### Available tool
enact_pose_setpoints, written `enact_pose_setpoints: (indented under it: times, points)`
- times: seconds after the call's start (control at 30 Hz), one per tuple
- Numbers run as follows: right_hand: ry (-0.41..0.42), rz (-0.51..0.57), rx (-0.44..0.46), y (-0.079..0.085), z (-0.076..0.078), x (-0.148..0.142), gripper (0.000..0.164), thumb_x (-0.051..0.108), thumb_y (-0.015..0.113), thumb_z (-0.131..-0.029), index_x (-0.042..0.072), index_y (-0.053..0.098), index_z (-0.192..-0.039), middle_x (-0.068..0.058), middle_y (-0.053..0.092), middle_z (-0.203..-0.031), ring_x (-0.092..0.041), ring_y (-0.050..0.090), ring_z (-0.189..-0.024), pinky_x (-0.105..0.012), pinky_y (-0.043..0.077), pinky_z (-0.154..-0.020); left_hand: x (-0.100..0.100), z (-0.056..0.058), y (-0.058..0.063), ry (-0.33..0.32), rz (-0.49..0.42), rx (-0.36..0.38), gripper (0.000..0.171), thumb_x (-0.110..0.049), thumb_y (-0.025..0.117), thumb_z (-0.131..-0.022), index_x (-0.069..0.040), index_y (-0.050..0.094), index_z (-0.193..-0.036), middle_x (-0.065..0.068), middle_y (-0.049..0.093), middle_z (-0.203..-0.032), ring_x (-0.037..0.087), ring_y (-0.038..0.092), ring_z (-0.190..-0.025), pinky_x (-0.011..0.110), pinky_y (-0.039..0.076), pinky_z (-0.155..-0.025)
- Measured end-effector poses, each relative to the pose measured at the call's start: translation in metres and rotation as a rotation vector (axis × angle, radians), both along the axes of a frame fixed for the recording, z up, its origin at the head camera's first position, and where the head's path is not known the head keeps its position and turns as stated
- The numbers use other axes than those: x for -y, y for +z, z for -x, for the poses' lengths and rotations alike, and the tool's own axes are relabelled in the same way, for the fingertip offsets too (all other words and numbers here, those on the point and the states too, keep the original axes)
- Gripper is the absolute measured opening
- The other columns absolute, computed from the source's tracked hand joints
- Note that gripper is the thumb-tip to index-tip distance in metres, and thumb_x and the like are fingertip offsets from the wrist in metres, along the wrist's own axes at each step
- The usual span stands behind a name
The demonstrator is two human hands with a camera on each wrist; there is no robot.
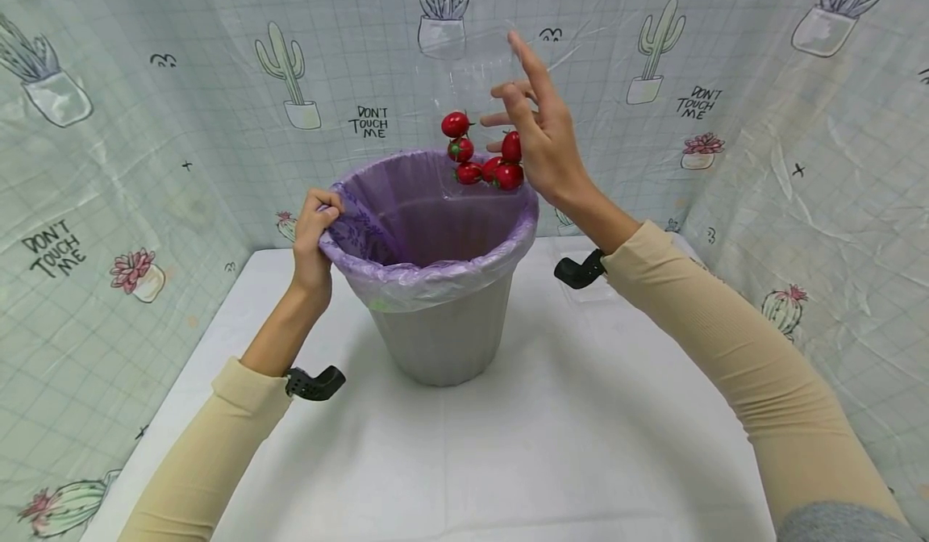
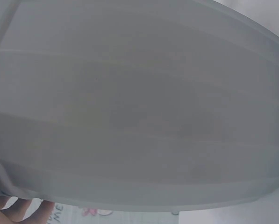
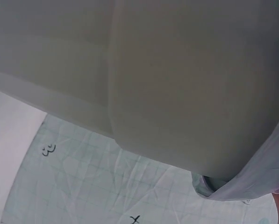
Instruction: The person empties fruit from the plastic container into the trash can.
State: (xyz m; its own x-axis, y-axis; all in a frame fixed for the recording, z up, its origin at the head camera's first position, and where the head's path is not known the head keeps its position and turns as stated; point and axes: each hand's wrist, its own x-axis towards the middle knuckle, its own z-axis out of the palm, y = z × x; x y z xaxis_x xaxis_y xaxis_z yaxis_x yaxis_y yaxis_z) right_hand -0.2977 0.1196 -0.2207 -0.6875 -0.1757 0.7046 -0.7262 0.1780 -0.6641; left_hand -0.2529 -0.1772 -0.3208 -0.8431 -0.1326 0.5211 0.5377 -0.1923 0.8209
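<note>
A pale grey trash bin (image 1: 446, 340) stands on the white table, lined with a purple bag (image 1: 435, 280) folded over its rim. My left hand (image 1: 312, 231) grips the bin's left rim through the bag, thumb and fingers curled over the edge. Above the far right rim, my right hand (image 1: 544, 139) holds a clear plastic box (image 1: 464, 82) tilted over the mouth. Several red cherry tomatoes (image 1: 456, 124) are gathered toward its lower side. In the left wrist view the bin wall (image 2: 139, 102) fills most of the picture, with left fingers (image 2: 41, 212) at the bottom corner.
A flat clear plastic piece (image 1: 591, 288) lies on the table right of the bin, partly behind the right wrist. A patterned curtain (image 1: 348, 50) hangs at the back and both sides. Black wrist cameras (image 1: 315, 383) stick out from both cuffs.
</note>
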Motion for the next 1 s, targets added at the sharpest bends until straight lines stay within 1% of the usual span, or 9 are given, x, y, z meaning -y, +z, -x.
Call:
enact_pose_setpoints:
  times: [0.33,0.67,1.0]
  points:
    - [-0.002,0.0,-0.004,0.0012,-0.0015,0.0001,0.057,0.027,0.044,-0.11,0.031,0.026,-0.164,-0.009,0.058,-0.128,-0.026,0.075,-0.107,-0.038,0.064,-0.077,0.0004,-0.0006,0.0006,0.01,0.009,0.002,0.015,-0.017,0.042,-0.092,-0.019,0.057,-0.088,-0.005,0.052,-0.092,0.01,0.045,-0.081,0.021,0.037,-0.069]
    - [-0.001,0.004,-0.007,0.0014,-0.0012,0.0007,0.057,0.027,0.043,-0.11,0.031,0.027,-0.164,-0.01,0.058,-0.128,-0.026,0.075,-0.106,-0.038,0.064,-0.076,0.0001,-0.0012,0.0006,0.004,0.014,0.011,0.015,-0.017,0.042,-0.092,-0.02,0.056,-0.088,-0.006,0.052,-0.093,0.011,0.045,-0.083,0.022,0.037,-0.071]
    - [-0.049,-0.043,-0.04,0.0054,-0.0009,0.0003,0.057,0.025,0.045,-0.11,0.031,0.027,-0.164,-0.009,0.059,-0.128,-0.025,0.075,-0.107,-0.034,0.062,-0.073,-0.0001,-0.0022,0.0018,0.006,0.019,0.014,0.015,-0.017,0.042,-0.092,-0.02,0.056,-0.088,-0.006,0.051,-0.092,0.011,0.044,-0.083,0.022,0.037,-0.071]
